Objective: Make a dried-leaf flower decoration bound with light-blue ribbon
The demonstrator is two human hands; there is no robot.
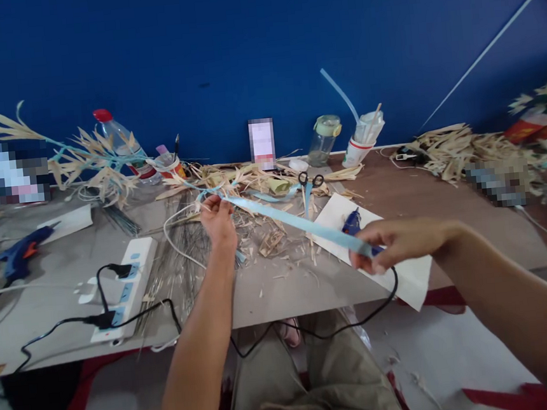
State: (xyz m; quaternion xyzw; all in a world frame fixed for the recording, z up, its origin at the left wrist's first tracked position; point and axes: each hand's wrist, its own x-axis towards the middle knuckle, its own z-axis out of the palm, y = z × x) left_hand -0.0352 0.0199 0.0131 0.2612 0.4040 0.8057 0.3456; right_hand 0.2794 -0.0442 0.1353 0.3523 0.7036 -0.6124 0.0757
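Observation:
A light blue paper-like tape strip (288, 215) is stretched slantwise above the table. My left hand (218, 221) pinches its left end, beside a light blue stem with dried pale leaves (190, 181); whether the stem is in the fingers too, I cannot tell. At the lower right end of the strip, my right hand (396, 240) is closed on it between thumb and fingers. Just behind that hand a blue glue gun (351, 222) lies on white paper (417, 285), partly hidden. Black-handled scissors (310, 179) rest farther back.
A white power strip (130, 284) with black plugs stands left, near another glue gun (23, 252). Thin wires (165, 275) and leaf scraps litter the table. Behind are bottles (324, 140), cups (362, 149) and a phone (262, 143). A black cable (333, 335) hangs over the front edge.

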